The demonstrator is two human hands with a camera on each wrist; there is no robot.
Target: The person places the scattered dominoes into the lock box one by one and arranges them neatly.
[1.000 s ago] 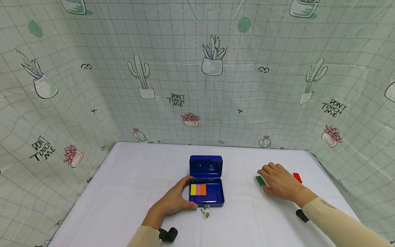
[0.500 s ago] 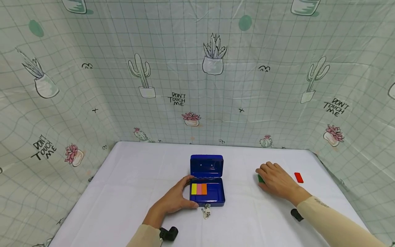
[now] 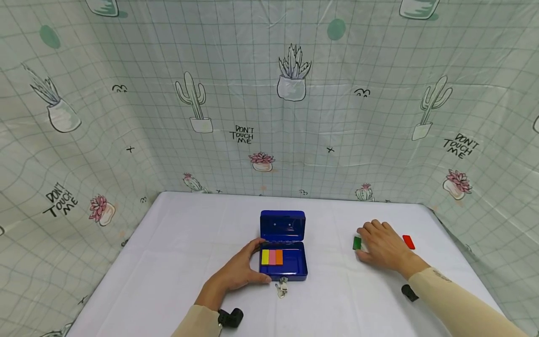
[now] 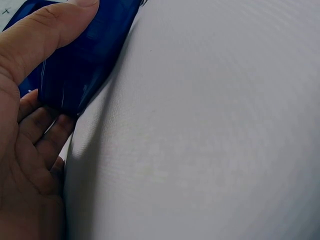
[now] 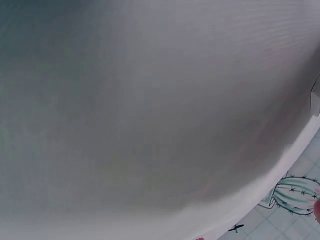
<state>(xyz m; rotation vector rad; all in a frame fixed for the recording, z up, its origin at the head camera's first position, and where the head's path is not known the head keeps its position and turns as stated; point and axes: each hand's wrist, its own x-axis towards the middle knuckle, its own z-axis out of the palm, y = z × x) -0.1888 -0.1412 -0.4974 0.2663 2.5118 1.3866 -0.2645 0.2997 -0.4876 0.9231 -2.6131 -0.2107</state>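
Shows the green piece (image 3: 356, 243) turned nearly straight, against a slant 1 s ago, and the right hand (image 3: 383, 245) drawn slightly rightward compared with 0.5 s ago, leaving more of the green piece uncovered. Has the green piece at the fingertips of the right hand, just left of the palm, between bent fingers and thumb, partly hidden beneath them. Cannot tell whether pinched there or only arched over. Shows mostly blurred white cloth (image 3: 189, 234) in the right wrist view, with that hold out of sight.

Grips the blue box (image 3: 296, 270) with the left hand (image 3: 237, 269): thumb at the near edge, fingers round the far left corner. Shows in the left wrist view the thumb against the blue wall, fingers curled round the side. Contains 3 pieces side by side, just right of the left hand: yellow piece (image 3: 265, 257) nearest to it, then pink piece (image 3: 272, 257), then orange piece (image 3: 280, 257). Has the raised lid (image 3: 282, 227) beyond the left fingertips, and a small silver metal item (image 3: 284, 284), too small to make out fully, just right of the left thumb.

Leaves the red piece (image 3: 409, 242) flat on the cloth, right of the right hand, apart from it. Hangs a printed curtain (image 3: 236, 61) beyond the 2 hands.
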